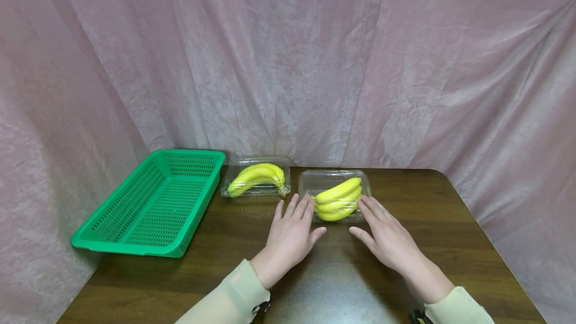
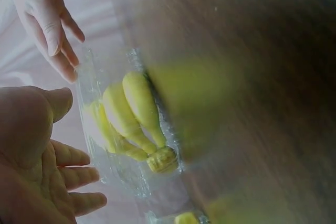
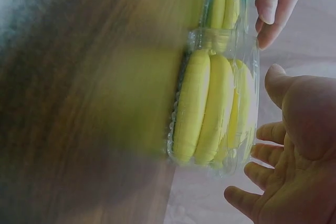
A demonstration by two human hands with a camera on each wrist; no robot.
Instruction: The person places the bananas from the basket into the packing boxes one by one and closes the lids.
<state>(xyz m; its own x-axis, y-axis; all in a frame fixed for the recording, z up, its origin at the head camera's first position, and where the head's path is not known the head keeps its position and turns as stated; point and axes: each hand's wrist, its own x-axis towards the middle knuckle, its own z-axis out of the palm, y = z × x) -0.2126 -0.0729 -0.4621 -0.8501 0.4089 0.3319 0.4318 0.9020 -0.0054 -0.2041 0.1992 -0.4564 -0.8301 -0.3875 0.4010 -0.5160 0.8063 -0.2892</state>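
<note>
A clear plastic clamshell box with a bunch of bananas inside lies on the table in front of both hands. My left hand is at its near left side, fingers extended and spread. Across from it, my right hand has its fingers straight by the box's right side. In the right wrist view the bananas show through the plastic, with the right hand beside them. Whether the fingertips touch the box is hard to tell. Neither hand grips anything.
A second clear box holding bananas stands to the left, near the back edge. Farther left is a green plastic basket with slotted sides. The brown wooden table ends at a pink curtain.
</note>
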